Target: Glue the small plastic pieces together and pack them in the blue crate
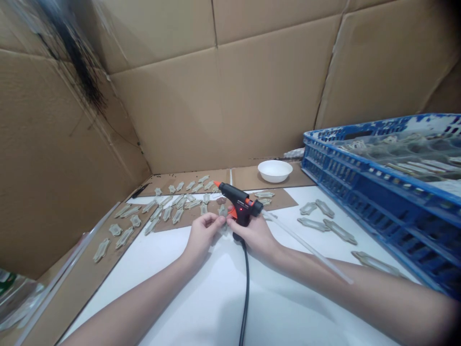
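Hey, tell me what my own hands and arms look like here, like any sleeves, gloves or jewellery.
Both are bare as far as the picture shows. Your left hand and right hand wear no gloves, and I see no rings, though some fingers are hidden. Your left forearm and right forearm show no sleeve, watch or bracelet.

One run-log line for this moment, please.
right hand: holds glue gun | left hand: at small frame, grip unclear | white bowl: beyond hands
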Demonstrator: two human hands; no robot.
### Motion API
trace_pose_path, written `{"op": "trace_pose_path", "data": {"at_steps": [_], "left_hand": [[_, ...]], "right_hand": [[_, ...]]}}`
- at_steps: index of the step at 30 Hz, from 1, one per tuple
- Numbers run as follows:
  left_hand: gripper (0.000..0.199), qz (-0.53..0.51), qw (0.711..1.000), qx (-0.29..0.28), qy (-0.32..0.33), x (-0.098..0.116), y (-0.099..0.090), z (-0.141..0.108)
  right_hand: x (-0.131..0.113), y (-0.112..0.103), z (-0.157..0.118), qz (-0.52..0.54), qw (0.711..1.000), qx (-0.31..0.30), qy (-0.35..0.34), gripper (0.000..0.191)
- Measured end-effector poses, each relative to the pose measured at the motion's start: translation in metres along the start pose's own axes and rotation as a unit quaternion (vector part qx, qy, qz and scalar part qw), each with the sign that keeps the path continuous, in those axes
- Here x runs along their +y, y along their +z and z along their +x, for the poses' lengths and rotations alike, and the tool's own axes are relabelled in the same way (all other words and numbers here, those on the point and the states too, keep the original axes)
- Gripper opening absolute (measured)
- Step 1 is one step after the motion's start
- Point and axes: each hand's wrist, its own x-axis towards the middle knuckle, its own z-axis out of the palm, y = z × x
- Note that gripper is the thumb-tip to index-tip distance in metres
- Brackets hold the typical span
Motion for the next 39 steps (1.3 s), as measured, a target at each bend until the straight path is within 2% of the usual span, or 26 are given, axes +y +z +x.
{"op": "trace_pose_path", "data": {"at_steps": [7, 13, 23, 32, 39], "left_hand": [[0.030, 0.014, 1.000, 0.002, 0.011, 0.000, -0.001, 0.000], [0.025, 0.064, 0.995, 0.007, 0.072, -0.001, -0.003, -0.001], [0.022, 0.108, 0.988, 0.025, 0.109, -0.003, -0.006, 0.001], [0.023, 0.137, 0.983, 0.026, 0.121, -0.002, -0.006, -0.001], [0.025, 0.149, 0.982, 0.022, 0.117, -0.002, -0.007, -0.001]], "right_hand": [[-0.002, -0.002, -0.001, -0.065, 0.998, -0.010, -0.019, 0.023], [-0.010, -0.003, -0.001, -0.107, 0.994, -0.019, -0.017, 0.018], [-0.017, -0.002, 0.000, -0.113, 0.993, -0.036, -0.004, 0.019], [-0.017, -0.002, 0.000, -0.160, 0.987, -0.029, -0.002, 0.021], [-0.016, -0.002, 0.000, -0.158, 0.987, -0.031, -0.026, 0.022]]}}
